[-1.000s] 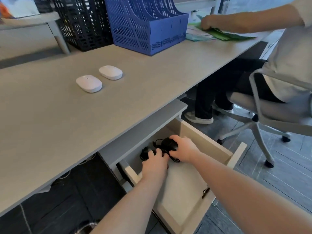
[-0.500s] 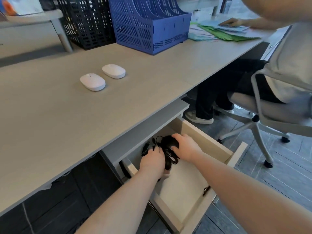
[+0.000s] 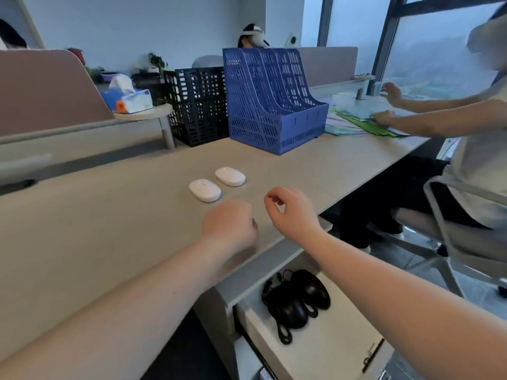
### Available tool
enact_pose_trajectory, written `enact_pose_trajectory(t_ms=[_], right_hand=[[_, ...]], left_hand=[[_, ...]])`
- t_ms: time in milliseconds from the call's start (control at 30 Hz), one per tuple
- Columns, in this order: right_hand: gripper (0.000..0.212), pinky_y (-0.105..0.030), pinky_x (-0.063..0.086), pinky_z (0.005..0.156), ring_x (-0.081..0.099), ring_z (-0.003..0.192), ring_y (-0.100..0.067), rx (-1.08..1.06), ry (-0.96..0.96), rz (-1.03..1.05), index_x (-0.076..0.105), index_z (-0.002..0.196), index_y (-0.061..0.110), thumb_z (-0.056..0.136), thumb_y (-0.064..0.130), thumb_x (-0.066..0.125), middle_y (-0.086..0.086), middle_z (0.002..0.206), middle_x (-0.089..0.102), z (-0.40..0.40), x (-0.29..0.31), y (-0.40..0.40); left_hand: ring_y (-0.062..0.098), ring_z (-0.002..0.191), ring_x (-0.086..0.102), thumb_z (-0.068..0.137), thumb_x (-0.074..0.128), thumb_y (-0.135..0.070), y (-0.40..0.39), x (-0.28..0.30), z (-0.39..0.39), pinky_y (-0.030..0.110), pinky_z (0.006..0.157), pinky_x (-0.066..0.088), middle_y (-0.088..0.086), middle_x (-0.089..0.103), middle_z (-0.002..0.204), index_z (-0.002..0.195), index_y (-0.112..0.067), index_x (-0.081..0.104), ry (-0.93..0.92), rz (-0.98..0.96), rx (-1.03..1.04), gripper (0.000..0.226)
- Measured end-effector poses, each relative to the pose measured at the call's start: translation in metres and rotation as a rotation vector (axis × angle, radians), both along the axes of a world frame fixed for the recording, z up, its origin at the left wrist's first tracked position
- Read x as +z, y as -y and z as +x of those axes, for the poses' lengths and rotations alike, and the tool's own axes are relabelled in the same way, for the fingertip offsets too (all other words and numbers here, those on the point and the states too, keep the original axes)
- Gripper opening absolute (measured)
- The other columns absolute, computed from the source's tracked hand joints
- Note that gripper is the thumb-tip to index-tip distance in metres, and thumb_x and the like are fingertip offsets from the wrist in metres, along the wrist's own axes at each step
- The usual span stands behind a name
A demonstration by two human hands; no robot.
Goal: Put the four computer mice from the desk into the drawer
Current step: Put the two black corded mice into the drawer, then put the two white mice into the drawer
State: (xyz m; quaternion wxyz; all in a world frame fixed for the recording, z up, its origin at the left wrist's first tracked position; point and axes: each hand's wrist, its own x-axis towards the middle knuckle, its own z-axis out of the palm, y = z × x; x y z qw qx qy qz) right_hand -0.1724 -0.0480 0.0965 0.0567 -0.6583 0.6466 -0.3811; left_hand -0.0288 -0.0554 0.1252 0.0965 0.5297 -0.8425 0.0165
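Note:
Two white mice lie side by side on the grey desk (image 3: 82, 242): the nearer white mouse (image 3: 205, 190) and the farther white mouse (image 3: 230, 176). Two black wired mice (image 3: 297, 297) with coiled cables rest in the open drawer (image 3: 329, 349) below the desk edge. My left hand (image 3: 229, 224) hovers over the desk just in front of the nearer white mouse, fingers curled, holding nothing. My right hand (image 3: 290, 209) is raised to its right, fingers loosely bent and apart, empty.
A blue file rack (image 3: 274, 105) and a black mesh rack (image 3: 199, 105) stand at the back of the desk. A tissue box (image 3: 129, 98) sits on a shelf at left. A seated person (image 3: 472, 149) on a swivel chair handles green papers (image 3: 367, 124) at right.
Both hands have left the drawer and risen over the desk near the white mice. The black mice stay in the drawer. The view has tilted upward.

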Motion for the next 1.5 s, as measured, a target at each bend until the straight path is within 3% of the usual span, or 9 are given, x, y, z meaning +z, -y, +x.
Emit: enact_pose_trajectory(t_ms=[167, 500, 733, 967, 1067, 1233, 1300, 1367, 1500], right_hand=[[0.031, -0.035, 0.049, 0.09, 0.058, 0.109, -0.023, 0.008, -0.06, 0.108, 0.06, 0.117, 0.015, 0.092, 0.031, 0.053, -0.005, 0.117, 0.065, 0.021, -0.002, 0.057], [0.052, -0.039, 0.042, 0.102, 0.047, 0.124, -0.03, -0.023, 0.005, 0.241, 0.048, 0.132, 0.018, 0.086, 0.035, 0.062, -0.009, 0.135, 0.052, 0.043, -0.02, 0.15], [0.062, -0.045, 0.042, 0.102, 0.046, 0.126, -0.034, -0.049, -0.034, 0.238, 0.04, 0.139, 0.022, 0.086, 0.048, 0.058, -0.01, 0.138, 0.049, 0.052, -0.029, 0.182], [0.063, -0.041, 0.042, 0.101, 0.046, 0.125, -0.035, -0.076, -0.053, 0.311, 0.037, 0.141, 0.018, 0.087, 0.039, 0.059, -0.016, 0.135, 0.051, 0.046, -0.016, 0.162], [0.07, -0.042, 0.044, 0.101, 0.046, 0.126, -0.035, -0.091, -0.109, 0.433, 0.033, 0.141, 0.012, 0.082, 0.037, 0.063, -0.017, 0.137, 0.048, 0.037, -0.001, 0.136], [0.061, -0.033, 0.045, 0.084, 0.052, 0.119, -0.031, -0.079, -0.3, 0.672, 0.042, 0.133, 0.004, 0.083, 0.031, 0.065, -0.015, 0.13, 0.054, 0.02, 0.033, 0.072], [0.062, -0.032, 0.046, 0.087, 0.052, 0.119, -0.03, -0.08, -0.328, 0.739, 0.044, 0.132, 0.003, 0.082, 0.031, 0.067, -0.014, 0.131, 0.054, 0.01, 0.039, 0.043], [0.062, -0.032, 0.046, 0.089, 0.053, 0.117, -0.03, -0.1, -0.341, 0.778, 0.044, 0.132, 0.002, 0.082, 0.031, 0.066, -0.015, 0.13, 0.054, -0.001, 0.04, 0.014], [0.053, -0.03, 0.045, 0.075, 0.056, 0.098, -0.027, -0.141, -0.289, 0.831, 0.049, 0.124, 0.001, 0.081, 0.028, 0.063, -0.012, 0.11, 0.058, -0.028, 0.031, -0.041]], left_hand=[[0.032, 0.12, 0.043, 0.087, 0.054, -0.05, 0.058, -0.018, 0.039, 0.041, 0.088, 0.043, 0.009, 0.047, 0.131, 0.123, -0.017, 0.05, -0.065, 0.008, 0.147, 0.049], [0.033, 0.147, 0.008, 0.067, 0.058, -0.075, 0.15, -0.065, 0.055, 0.043, 0.117, 0.021, 0.025, 0.014, 0.156, 0.147, -0.016, 0.02, -0.342, 0.069, 0.215, 0.107], [0.033, 0.125, 0.044, 0.062, 0.065, -0.072, 0.174, -0.067, 0.053, 0.041, 0.098, 0.04, 0.016, 0.048, 0.133, 0.137, -0.015, 0.034, -0.438, 0.108, 0.211, 0.1], [0.033, 0.128, 0.042, 0.062, 0.074, -0.062, 0.154, -0.056, 0.05, 0.038, 0.101, 0.037, 0.015, 0.044, 0.135, 0.137, -0.014, 0.035, -0.441, 0.152, 0.241, 0.098], [0.032, 0.128, 0.04, 0.062, 0.072, -0.061, 0.129, -0.052, 0.041, 0.037, 0.101, 0.037, 0.013, 0.042, 0.135, 0.136, -0.013, 0.036, -0.386, 0.196, 0.235, 0.095], [0.029, 0.124, 0.044, 0.06, 0.07, -0.064, 0.075, -0.037, 0.013, 0.036, 0.095, 0.041, 0.011, 0.044, 0.13, 0.128, -0.008, 0.043, -0.231, 0.271, 0.192, 0.092], [0.028, 0.122, 0.044, 0.058, 0.072, -0.062, 0.05, -0.032, 0.001, 0.035, 0.092, 0.042, 0.009, 0.044, 0.129, 0.129, -0.007, 0.043, -0.193, 0.291, 0.182, 0.095], [0.026, 0.12, 0.044, 0.057, 0.071, -0.065, 0.023, -0.031, -0.011, 0.035, 0.089, 0.043, 0.007, 0.043, 0.126, 0.128, -0.006, 0.043, -0.218, 0.27, 0.171, 0.097], [0.023, 0.11, 0.045, 0.058, 0.07, -0.065, -0.034, -0.044, -0.038, 0.03, 0.083, 0.042, 0.004, 0.044, 0.114, 0.114, -0.008, 0.044, -0.344, 0.178, 0.072, 0.084]])
